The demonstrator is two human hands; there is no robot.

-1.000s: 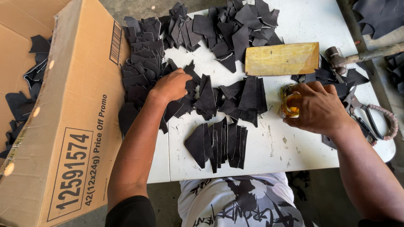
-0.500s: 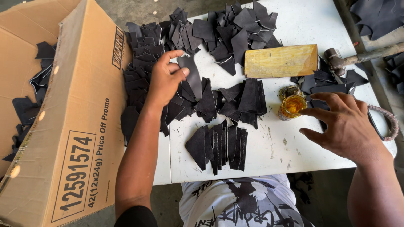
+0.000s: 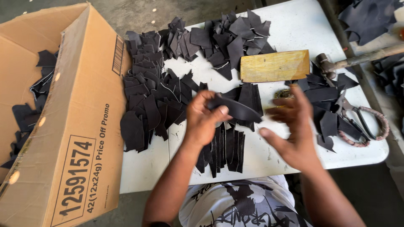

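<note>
In the head view, one large brown cardboard box (image 3: 63,126) stands open at the left of the white table (image 3: 294,29), its mouth turned away to the left; inside it lie loose black leather offcuts (image 3: 31,113), too jumbled and too much cut off by the frame edge to count. One flat yellow-brown wooden block (image 3: 275,66) lies on the table and serves as landmark. Left of the block and behind it, heaps of black cut leather pieces (image 3: 155,96) cover the tabletop, overlapping too thickly to count. In front of the block, the left hand (image 3: 202,120) is clamped on one curved black leather piece (image 3: 235,109), thumb on top, held just above the table. The right hand (image 3: 294,130) hovers in front of the block, fingers spread apart and holding nothing, close to the piece's tip. Below the held piece, a fanned row of narrow black leather strips (image 3: 223,151) lies near the table's front edge. One small amber glass jar (image 3: 283,94) is mostly hidden behind the right fingers. Right of the block lie one hammer (image 3: 357,59), its handle cut off by the frame, and one pair of scissors with wrapped handles (image 3: 362,122).
</note>
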